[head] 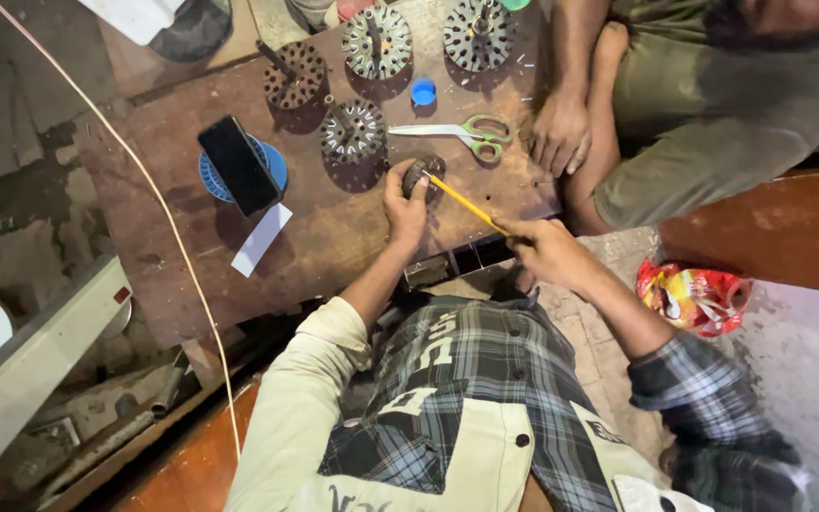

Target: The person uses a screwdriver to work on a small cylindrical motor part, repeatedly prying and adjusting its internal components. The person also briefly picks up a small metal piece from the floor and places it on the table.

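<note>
1. Here the brown wooden counter (334, 237) is the largest thing in view, scuffed and stained, with the person's plaid-and-cream torso below it and a second person sitting at its far right corner, one hand (559, 133) resting flat on the wood
2. Next in size are four round slotted metal cores (376, 42) standing in a loose cluster at the top of the counter, and a black phone (238, 165) lying across a blue disc (272, 166) at the left, with a white paper strip (261, 239) just below it
3. Scissors (457, 134) with green handles lie between the cluster and the hands, a small blue cap (423, 92) above them
4. The left hand (404, 199) is closed around a small dark round piece (423, 174), pinning it against the counter just below the scissors
5. The right hand (547, 248) is clamped on the rear end of a yellow pencil-like stick (466, 203), whose tip touches the piece
6. The piece looks dull, dark and metallic; it is probably dense and stiff for its size, best gripped around its rim
7. The stick seems light, rigid and thin, so it could snap if levered hard
</note>
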